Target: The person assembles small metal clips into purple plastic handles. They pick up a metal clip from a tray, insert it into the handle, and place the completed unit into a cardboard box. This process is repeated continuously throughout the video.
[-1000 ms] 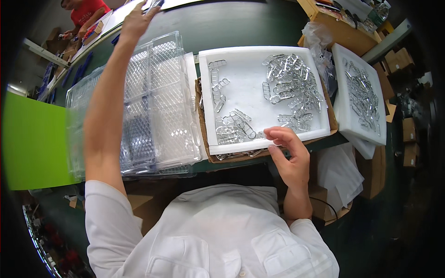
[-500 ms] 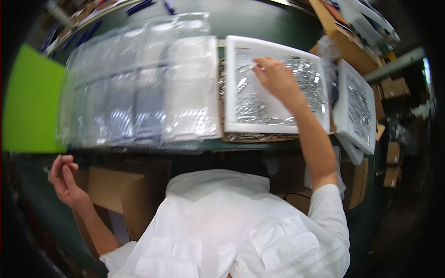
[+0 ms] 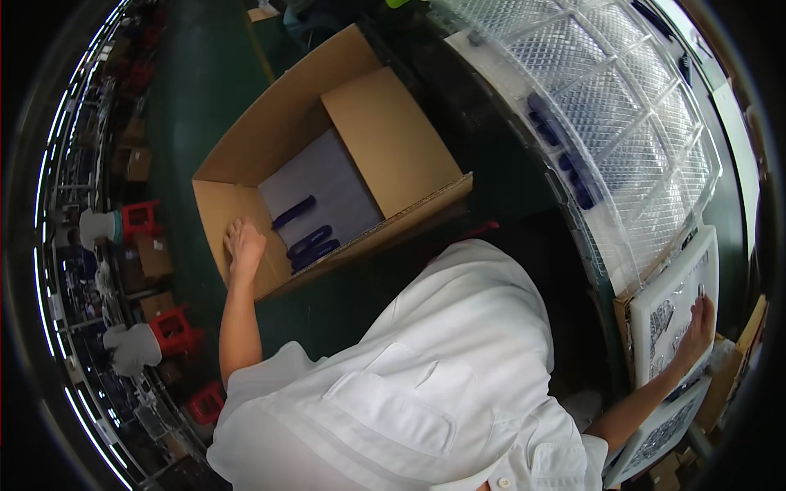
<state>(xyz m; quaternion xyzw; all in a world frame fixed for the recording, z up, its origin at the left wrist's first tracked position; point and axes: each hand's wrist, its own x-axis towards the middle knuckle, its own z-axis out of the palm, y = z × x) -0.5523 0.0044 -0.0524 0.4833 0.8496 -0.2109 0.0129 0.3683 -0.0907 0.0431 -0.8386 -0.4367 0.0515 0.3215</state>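
Note:
My left hand [image 3: 245, 243] rests against the left flap of a cardboard carton [image 3: 393, 139], its fingers stretched over the board with nothing seen in them. Inside that carton, several dark blue elongated items [image 3: 309, 244] lie on a greyish-purple sheet [image 3: 315, 176], just right of the hand. At the right, my right hand [image 3: 696, 331] is over a white foam tray [image 3: 643, 327] of small shiny metal pieces [image 3: 661, 317]. A small metal piece [image 3: 702, 290] shows at its fingertips, which look pinched together.
Clear plastic trays with textured compartments [image 3: 622, 114] cover the bench at upper right, with dark blue items [image 3: 565, 155] beneath. A second foam tray [image 3: 667, 430] is at lower right. Red stools [image 3: 176, 331] and shelving line the far left, beyond the green floor [image 3: 192, 90].
My view has swung left and down, bringing the carton into the middle. My left hand has gone from beside the bench to the carton's flap. My right hand stays over the foam tray.

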